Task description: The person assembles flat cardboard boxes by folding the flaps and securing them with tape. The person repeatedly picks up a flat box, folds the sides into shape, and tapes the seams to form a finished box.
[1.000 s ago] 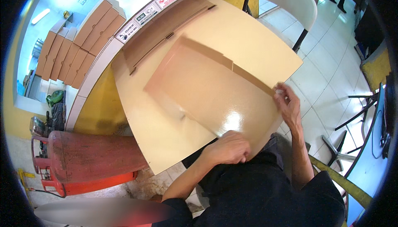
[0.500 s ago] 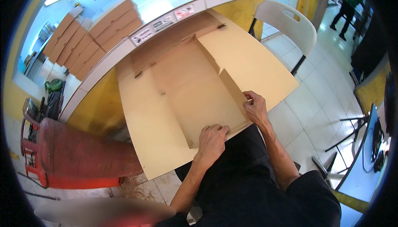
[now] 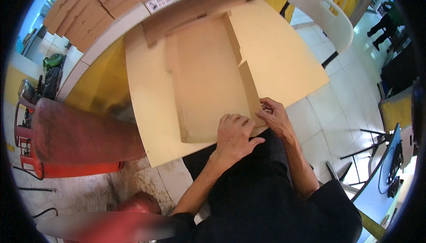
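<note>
A partly folded brown cardboard box (image 3: 206, 74) lies on a pale yellow tabletop (image 3: 284, 61), its right side wall raised and its far lid panel spread toward the counter. My left hand (image 3: 235, 136) is at the near edge, fingers curled over the near wall and thumb stretched out to the right. At the near right corner my right hand (image 3: 274, 116) pinches the end of the right side wall, thumb and fingers closed on the cardboard. The left hand covers part of the near wall, so its fold is hidden there.
Stacked brown boxes (image 3: 84, 16) stand on the white tiled counter (image 3: 102, 43) at far left. A dark red gas cylinder (image 3: 84, 129) lies left of the table. A white chair (image 3: 321, 16) stands right, a blue table (image 3: 377, 181) lower right. Someone in dark clothes (image 3: 390, 21) is farther off.
My left hand has shifted right along the near edge toward the corner, its thumb now spread. The right hand stays at the right wall. The whole view has shifted slightly.
</note>
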`<state>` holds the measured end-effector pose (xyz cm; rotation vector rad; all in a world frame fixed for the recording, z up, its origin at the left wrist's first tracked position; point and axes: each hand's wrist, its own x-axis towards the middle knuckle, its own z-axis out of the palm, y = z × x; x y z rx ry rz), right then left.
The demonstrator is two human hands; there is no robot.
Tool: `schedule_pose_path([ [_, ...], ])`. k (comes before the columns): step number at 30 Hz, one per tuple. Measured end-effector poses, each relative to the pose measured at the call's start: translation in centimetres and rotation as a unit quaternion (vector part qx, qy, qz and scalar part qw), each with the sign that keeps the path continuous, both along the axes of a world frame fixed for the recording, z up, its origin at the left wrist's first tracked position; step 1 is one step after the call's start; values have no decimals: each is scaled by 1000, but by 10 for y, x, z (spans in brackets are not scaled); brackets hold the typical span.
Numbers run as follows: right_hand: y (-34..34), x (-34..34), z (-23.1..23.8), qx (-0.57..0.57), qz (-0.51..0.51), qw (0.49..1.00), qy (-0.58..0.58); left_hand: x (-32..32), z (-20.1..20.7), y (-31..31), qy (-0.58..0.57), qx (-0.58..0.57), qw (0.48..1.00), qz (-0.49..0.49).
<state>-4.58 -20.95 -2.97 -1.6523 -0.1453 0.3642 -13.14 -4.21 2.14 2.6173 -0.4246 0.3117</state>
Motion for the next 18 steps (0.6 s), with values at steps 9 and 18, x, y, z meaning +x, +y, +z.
schedule_pose_path([
  [9, -11, -36, -20, -89, 46, 995, 9, -45, -35, -17, -133, -65, 988, 38],
  [18, 9, -61, -3, 47, 105, 987, 113, -22, -23, 10, 131, -85, 970, 184],
])
